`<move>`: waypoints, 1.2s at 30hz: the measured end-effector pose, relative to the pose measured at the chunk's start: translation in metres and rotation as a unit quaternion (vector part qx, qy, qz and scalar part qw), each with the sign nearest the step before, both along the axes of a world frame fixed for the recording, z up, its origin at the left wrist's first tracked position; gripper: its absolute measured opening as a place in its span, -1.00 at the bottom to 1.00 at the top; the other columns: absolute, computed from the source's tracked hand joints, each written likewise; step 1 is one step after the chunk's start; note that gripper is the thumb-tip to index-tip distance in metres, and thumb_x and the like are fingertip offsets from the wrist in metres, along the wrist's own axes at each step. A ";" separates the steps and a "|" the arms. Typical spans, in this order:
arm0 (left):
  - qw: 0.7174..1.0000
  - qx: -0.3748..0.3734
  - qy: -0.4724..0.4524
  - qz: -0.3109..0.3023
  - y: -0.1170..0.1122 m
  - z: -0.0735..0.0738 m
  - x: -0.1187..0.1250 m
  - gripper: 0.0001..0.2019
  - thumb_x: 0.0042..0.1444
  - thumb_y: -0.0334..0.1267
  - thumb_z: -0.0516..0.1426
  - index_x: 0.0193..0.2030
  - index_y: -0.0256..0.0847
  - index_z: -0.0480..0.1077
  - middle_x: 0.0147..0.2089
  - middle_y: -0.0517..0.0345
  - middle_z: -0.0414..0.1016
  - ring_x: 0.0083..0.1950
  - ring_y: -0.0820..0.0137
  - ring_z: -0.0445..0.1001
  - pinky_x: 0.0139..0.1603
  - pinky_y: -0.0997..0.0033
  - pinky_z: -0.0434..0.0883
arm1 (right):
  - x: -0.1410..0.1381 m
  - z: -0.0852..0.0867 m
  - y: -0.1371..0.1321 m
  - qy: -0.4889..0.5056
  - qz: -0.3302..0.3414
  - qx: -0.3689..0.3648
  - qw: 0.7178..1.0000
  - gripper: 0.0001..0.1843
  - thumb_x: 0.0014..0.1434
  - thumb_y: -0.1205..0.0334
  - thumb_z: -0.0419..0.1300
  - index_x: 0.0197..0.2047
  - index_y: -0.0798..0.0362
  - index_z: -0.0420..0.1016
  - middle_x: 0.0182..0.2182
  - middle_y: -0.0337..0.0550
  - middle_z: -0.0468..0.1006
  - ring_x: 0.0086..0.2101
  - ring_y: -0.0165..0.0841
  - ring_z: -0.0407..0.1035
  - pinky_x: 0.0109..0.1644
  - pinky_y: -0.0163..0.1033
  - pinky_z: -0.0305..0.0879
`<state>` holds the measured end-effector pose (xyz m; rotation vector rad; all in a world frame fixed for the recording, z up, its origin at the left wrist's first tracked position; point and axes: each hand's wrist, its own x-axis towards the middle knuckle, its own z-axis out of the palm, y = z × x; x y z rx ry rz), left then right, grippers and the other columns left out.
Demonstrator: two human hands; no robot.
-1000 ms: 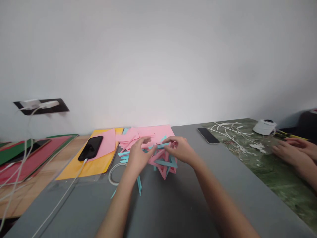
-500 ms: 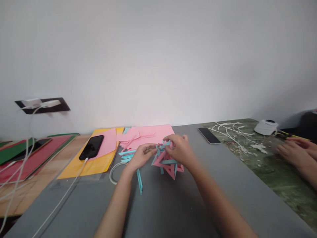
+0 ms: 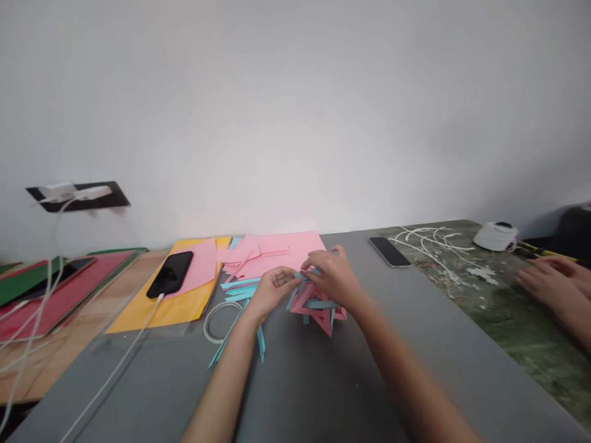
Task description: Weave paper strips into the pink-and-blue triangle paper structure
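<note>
A model of interlocked pink and blue paper strips (image 3: 318, 309) stands on the grey table (image 3: 323, 381). My right hand (image 3: 333, 277) is closed over its top, fingers curled on the strips. At the model's left edge, my left hand (image 3: 272, 290) has its fingers curled and pinches a strip there. Loose blue strips (image 3: 240, 289) lie just left of my left hand, and one long blue strip (image 3: 261, 342) lies under my left wrist.
Pink paper sheets (image 3: 277, 249) lie behind the model. On yellow paper (image 3: 170, 311) rests a black phone (image 3: 170, 274) with a white cable (image 3: 115, 369). Another phone (image 3: 390, 251) lies at right. Another person's hands (image 3: 554, 286) rest on a green surface with white scraps (image 3: 438, 246).
The paper model has shifted slightly right and lower on the table. My left hand has moved right and closed at the model's left edge; my right hand stays on top.
</note>
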<state>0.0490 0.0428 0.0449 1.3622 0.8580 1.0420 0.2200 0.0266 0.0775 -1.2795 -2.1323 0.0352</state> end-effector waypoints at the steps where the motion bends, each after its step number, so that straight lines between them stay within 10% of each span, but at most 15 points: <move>1: 1.000 -0.005 -0.007 0.003 0.000 0.000 0.000 -0.72 -0.20 -0.21 0.30 -0.34 -0.27 0.42 -0.40 0.16 0.52 -0.35 0.47 0.47 -0.24 0.45 0.38 | 0.000 0.000 0.000 -0.001 0.000 0.004 1.000 -0.89 0.15 0.26 0.11 -0.35 -0.01 0.46 -0.35 -0.22 0.53 -0.26 -0.36 0.38 0.05 -0.08 -0.16; 19: 0.991 0.000 -0.045 0.123 -0.003 -0.003 0.011 -0.72 -0.20 -0.18 0.28 -0.33 -0.27 0.46 -0.30 0.06 0.56 -0.26 0.36 0.51 -0.23 0.37 0.43 | -0.004 -0.004 0.001 0.024 -0.010 0.004 1.000 -0.87 0.14 0.27 0.06 -0.36 0.00 0.44 -0.37 -0.21 0.57 -0.26 -0.33 0.39 0.06 -0.05 -0.17; 36: 0.931 0.213 0.182 0.234 -0.030 0.017 0.030 -0.83 -0.12 -0.32 0.20 -0.31 -0.20 0.49 -0.34 0.10 0.57 -0.30 0.33 0.52 -0.22 0.32 0.44 | -0.009 0.013 -0.015 0.003 -0.085 -0.001 0.996 -0.88 0.06 0.30 0.10 -0.41 0.01 0.47 -0.42 -0.20 0.58 -0.40 -0.34 0.38 -0.28 -0.24 0.02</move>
